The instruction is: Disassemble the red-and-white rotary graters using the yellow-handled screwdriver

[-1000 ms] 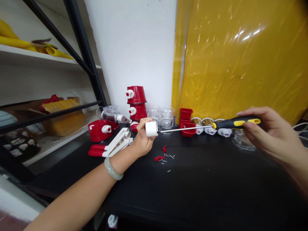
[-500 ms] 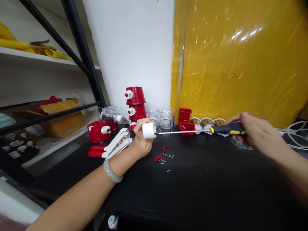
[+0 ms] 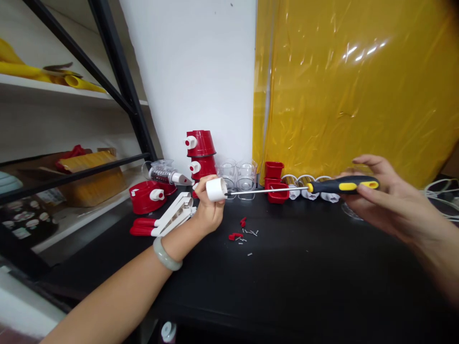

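My left hand, with a pale bangle at the wrist, is closed around a white plastic cylindrical part, its open end turned right. My right hand holds the black and yellow handle of a long screwdriver between thumb and fingers, with the index finger lifted off it. The shaft runs level to the left and its tip meets the right end of the white part; whether it touches a screw is hidden. Below, on the black table, lie small red plastic pieces and several small screws or pins.
Red round bases are stacked at the back, with another red base to the left. White and red handles lie near my left forearm. Clear cups, red hoppers and grater drums line the wall. A black-framed shelf stands left.
My right hand's fingers have loosened and shifted along the screwdriver handle, the index finger rising. The white part has tilted slightly and sits a little further left in view.
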### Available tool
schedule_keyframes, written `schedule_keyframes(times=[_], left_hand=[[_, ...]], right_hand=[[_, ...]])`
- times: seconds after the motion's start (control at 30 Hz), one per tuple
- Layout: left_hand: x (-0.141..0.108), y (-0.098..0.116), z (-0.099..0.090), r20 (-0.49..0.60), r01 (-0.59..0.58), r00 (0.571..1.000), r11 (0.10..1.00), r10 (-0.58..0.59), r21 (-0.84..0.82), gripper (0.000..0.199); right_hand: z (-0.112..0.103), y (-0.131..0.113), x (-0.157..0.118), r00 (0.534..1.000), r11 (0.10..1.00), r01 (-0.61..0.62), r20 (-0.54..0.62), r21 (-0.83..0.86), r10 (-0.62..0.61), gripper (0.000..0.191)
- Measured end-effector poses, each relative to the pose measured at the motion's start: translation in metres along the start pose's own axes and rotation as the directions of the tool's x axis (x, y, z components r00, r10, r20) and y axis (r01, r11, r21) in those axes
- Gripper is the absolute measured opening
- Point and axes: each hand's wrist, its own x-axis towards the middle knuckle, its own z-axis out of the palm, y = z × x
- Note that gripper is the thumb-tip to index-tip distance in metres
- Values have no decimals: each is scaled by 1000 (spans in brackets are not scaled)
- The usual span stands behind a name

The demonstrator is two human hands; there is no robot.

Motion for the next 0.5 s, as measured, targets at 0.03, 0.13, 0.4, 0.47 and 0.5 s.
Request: schedule_keyframes(times=[0.03, 0.13, 0.4, 0.47, 0.5], left_hand=[[1, 0, 0, -4, -7, 1000, 1000, 7, -12, 50], [2, -2, 1, 0, -27, 1000, 997, 27, -73, 51], [2, -7, 3, 66, -47, 996, 990, 56, -134, 54], [-1, -7, 3, 89, -40, 995, 996, 47, -81, 54], [-3, -7, 3, 95, -33, 995, 998, 38, -54, 53]], right_hand=[[1, 2, 1, 1000, 998, -11, 3, -54, 11, 46], [1, 8, 4, 999, 939, -37, -34, -341, 27, 56], [-14, -4, 1, 979, 897, 198, 26, -395, -204, 38], [-16, -8, -2, 985, 940, 170, 26, -295, -170, 53], [-15, -10, -3, 990, 961, 140, 18, -238, -140, 60]])
